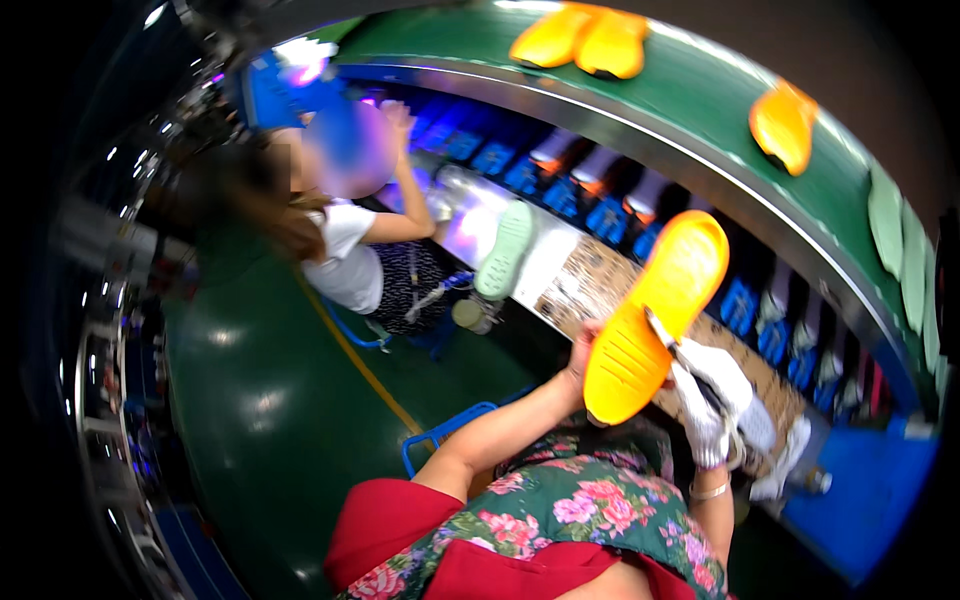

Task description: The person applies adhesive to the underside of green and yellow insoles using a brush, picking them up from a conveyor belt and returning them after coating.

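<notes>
A bright yellow shoe sole (618,368) is held up slantwise in front of me, grooves showing. My left hand (582,352), bare, grips its left edge; part of the fingers is hidden behind the sole. In a white knit glove, my right hand (710,400) is closed round a thin pen-like tool (658,328). The tool's pointed tip is at the middle of the sole; its exact kind is unclear.
A worn, patterned worktop (585,285) runs below the sole, with a pale green sole (505,250) farther left. More yellow soles (612,45) lie on a green conveyor belt (690,105). Blue shoe lasts (607,218) line the shelf beneath. Another person (345,255) sits at the left.
</notes>
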### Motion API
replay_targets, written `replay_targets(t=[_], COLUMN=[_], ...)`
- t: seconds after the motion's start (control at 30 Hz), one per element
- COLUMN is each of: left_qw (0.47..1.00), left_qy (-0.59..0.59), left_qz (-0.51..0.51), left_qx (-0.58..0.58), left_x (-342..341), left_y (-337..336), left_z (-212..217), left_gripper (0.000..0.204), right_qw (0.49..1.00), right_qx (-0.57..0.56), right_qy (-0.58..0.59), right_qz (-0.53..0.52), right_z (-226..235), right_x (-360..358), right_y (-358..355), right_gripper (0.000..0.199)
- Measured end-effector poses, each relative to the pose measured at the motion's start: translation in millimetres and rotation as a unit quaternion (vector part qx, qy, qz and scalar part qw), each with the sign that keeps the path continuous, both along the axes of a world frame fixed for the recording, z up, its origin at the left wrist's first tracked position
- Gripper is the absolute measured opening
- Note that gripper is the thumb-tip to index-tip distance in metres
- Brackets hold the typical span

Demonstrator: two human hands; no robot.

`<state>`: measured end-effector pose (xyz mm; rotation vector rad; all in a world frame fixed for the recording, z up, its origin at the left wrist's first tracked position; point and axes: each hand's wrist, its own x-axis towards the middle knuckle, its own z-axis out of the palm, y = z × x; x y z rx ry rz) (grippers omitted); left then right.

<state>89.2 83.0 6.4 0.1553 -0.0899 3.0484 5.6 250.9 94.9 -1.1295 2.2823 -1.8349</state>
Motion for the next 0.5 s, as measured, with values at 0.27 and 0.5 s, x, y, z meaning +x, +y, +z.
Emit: replay_targets(t=[0.27,0.5], left_qw=[0.994,0.996], left_qy=[-0.065,-0.050], left_qz=[0.045,-0.015], left_qx=[0.072,-0.077], left_x=[-1.6,6.7], left_y=[18.9,36.6], left_z=[19.8,5.9], left_gripper=[0.097,0.097], right_qw=[0.992,0.979], right_qx=[-0.042,-0.025], right_qy=[0.117,0.202], right_qz=[-0.017,-0.034], right_z=[26.9,29.4], right_x=[-17.2,-42.0], right_y=[-15.6,-12.8], right_gripper=[0.020,0.034])
